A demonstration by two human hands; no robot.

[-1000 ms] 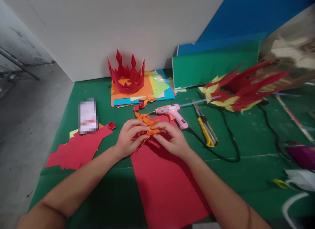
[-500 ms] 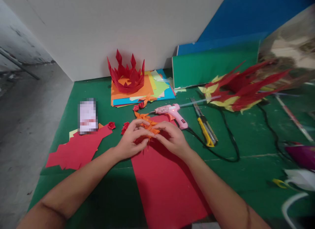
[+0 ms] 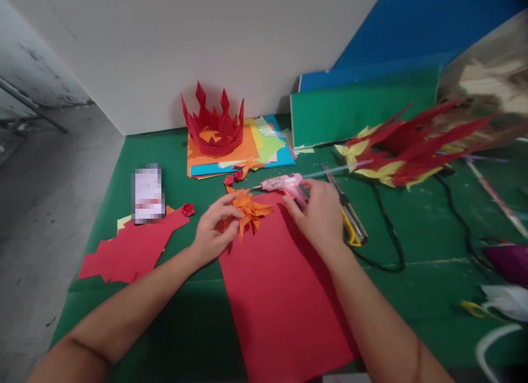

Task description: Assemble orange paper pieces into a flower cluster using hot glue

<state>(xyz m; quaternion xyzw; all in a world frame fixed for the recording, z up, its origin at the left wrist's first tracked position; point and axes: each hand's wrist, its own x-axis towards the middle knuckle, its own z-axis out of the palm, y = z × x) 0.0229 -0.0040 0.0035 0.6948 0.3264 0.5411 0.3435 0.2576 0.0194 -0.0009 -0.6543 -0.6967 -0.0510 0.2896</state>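
Observation:
My left hand [image 3: 216, 226] pinches the edge of a pointed orange paper flower [image 3: 251, 208], which it holds above the top end of a red paper sheet [image 3: 284, 295]. My right hand [image 3: 322, 215] is around the handle of a pink glue gun [image 3: 284, 182], thumb on one side and fingers on the other. A clear glue stick [image 3: 330, 170] sticks out of the gun's back end. Just right of that hand lies a yellow box cutter [image 3: 353, 229], partly covered by it. Small red paper roses [image 3: 233, 178] rest beyond the flower.
A red paper crown [image 3: 216, 136] stands on stacked coloured paper [image 3: 243, 168] at the back. A red-and-yellow paper crown [image 3: 396, 157] sits at the right. On the left are red paper scraps [image 3: 136, 248] and a blurred-out phone-shaped object [image 3: 147, 193]. A black cord [image 3: 398, 245] curves across the green table.
My right hand has left the orange flower and moved right to the glue gun's handle. The left hand keeps the flower, now more in view.

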